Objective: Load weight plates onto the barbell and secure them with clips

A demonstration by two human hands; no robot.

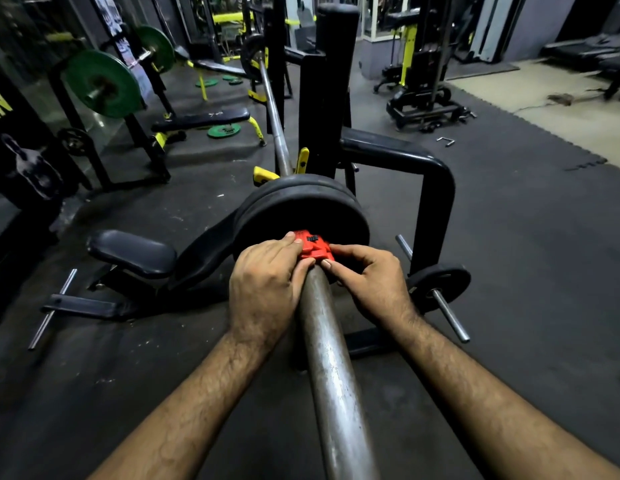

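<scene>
Gripping of the red clip point(313, 249) by left hand point(267, 289) and right hand point(367, 282), fingers curled round it, is noted, against the black plates point(301, 209) at mid-scene. Rigid plastic, light; best held by its sides. Barbell point(331, 362) sleeve axis runs near-to-far.

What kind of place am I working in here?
A gym, almost certainly: a racked barbell carrying black weight plates, padded benches, and green plates on another rack.
</scene>
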